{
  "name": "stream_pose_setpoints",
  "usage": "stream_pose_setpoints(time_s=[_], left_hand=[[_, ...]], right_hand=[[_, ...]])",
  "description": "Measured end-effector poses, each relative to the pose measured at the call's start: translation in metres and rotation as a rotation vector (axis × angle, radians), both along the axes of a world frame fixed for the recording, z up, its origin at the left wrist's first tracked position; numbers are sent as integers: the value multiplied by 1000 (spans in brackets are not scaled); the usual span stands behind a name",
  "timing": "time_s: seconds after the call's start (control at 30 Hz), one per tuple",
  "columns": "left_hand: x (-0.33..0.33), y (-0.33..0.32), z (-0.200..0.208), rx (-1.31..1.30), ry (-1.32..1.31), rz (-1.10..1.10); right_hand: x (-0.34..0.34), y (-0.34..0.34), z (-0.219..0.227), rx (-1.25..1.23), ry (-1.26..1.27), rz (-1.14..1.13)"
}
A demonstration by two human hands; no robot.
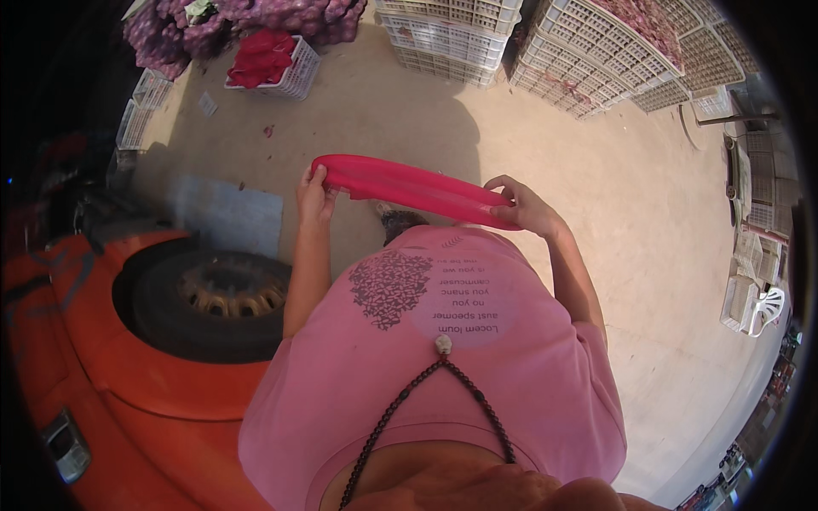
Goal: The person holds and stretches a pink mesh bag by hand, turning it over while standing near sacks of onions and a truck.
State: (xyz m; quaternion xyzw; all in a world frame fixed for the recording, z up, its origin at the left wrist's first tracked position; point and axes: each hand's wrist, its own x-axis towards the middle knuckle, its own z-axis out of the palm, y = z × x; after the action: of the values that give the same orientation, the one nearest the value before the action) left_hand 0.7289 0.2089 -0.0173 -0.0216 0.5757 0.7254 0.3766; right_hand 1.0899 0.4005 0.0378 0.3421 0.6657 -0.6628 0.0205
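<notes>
A bright red-pink mesh bag [413, 186], gathered into a long flat band, is stretched across in front of my chest. My left hand [316, 196] grips its left end, with the thumb on top. At the other end, my right hand [528, 209] is closed on the bag, its fingers bent over the edge. The band slopes slightly down toward the right. Beneath it a dark shoe or trouser leg [400, 221] shows in part.
Close on my left is an orange vehicle [170, 383] with a black wheel [213, 302]. Ahead stand a white crate [300, 72] of red bags, piled purple-red mesh sacks of onions [298, 17] and stacked pale crates [452, 43]. More crates [588, 68] rise at the far right.
</notes>
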Motion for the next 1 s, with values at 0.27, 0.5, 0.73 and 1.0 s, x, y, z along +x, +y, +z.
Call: stream_pose_setpoints(time_s=[0.27, 0.5, 0.73, 1.0], left_hand=[[36, 7, 52, -3, -93, -678], [16, -6, 18, 533, -448, -671], [6, 10, 39, 227, -5, -278], [20, 12, 13, 144, 24, 15]], right_hand=[[19, 51, -45, 561, -11, -618], [27, 53, -6, -910, 698, -491], [4, 20, 27, -48, 72, -151], [6, 28, -6, 605, -225, -267]])
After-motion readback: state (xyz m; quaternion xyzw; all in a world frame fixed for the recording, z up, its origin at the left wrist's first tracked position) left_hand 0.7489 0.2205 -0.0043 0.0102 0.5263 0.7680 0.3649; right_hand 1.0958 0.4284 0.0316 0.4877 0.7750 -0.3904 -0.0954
